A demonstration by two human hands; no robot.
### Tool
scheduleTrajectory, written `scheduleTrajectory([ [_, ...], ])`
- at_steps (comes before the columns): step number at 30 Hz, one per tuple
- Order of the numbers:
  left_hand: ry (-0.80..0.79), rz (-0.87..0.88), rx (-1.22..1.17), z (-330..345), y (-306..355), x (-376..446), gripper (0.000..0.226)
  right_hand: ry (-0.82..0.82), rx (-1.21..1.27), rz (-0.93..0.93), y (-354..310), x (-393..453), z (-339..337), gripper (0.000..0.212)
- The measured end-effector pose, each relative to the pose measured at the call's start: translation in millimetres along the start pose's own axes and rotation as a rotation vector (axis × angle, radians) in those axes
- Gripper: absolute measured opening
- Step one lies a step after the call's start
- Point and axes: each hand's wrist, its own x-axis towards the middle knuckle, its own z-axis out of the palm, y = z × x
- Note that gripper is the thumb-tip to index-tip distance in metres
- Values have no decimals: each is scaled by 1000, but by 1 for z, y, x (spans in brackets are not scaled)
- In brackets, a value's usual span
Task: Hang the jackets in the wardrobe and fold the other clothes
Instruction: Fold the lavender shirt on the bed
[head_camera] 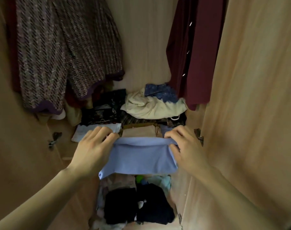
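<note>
While the tweed jacket point(58, 52) hangs at the far left of the wardrobe point(257, 80), your work sits lower down, at the shelf, so you are in the folding part of the task rather than the hanging part. Your left hand point(93, 150) pinches the left end of the blue cloth point(141, 156), fingers curled over its folded top edge and thumb hidden beneath. Just beyond that hand a white fold point(98, 130) lies on the shelf, with a dark stack point(105, 110) behind it. The blue cloth spans the gap between both hands, its top edge rolled over and its lower part hanging free above the dark clothes point(138, 205) on the level below. Behind it lies a beige fold point(138, 131), and further back a cream heap point(151, 105) sits unfolded with a blue print piece point(159, 92) on top. Your right hand point(189, 150) grips the right end of the cloth in the same closed pinch. At the far right the maroon jacket point(196, 52) hangs on the rail. By my reading the cloth is folded and about to be set down, so next you need to lower it flat onto the beige fold, keep the edges square, then let go with both hands together. The cream heap looks like the next piece to fold.
</note>
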Motion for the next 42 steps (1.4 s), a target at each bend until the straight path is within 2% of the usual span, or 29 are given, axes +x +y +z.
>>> scheduleTrajectory([
  [6, -4, -77, -70, 70, -26, 31, 14, 19, -26, 77, 50, 34, 55, 15],
  [9, -22, -70, -95, 103, -46, 39, 14, -7, -71, 53, 71, 54, 78, 15],
  [15, -126, -88, -168, 157, -92, 77, 35, -109, -87, 77, 101, 101, 111, 16],
  [21, -132, -38, -317, 195, -136, 91, 17, -93, -124, 71, 125, 141, 144, 18],
  [25, -167, -108, -387, 231, -157, 98, 24, -80, -81, 110, 136, 154, 168, 19],
  [27, -251, -130, -414, 255, -167, 102, 18, -136, -80, 138, 150, 162, 185, 20],
  [30, -443, -176, -361, 302, -177, 111, 10, -309, -87, 249, 183, 172, 227, 19],
  [32, -573, -204, -240, 335, -177, 111, 21, -406, -98, 340, 204, 175, 258, 27],
  [34, -671, -256, -157, 361, -170, 107, 45, -422, -98, 399, 216, 172, 280, 36],
  [37, -682, -270, -263, 384, -156, 101, 54, -410, -68, 404, 206, 167, 298, 40],
  [40, -800, -206, -337, 393, -137, 100, 78, -507, -72, 344, 191, 156, 318, 55],
  [42, -822, -207, -384, 402, -127, 92, 82, -547, -87, 338, 192, 141, 335, 55],
])
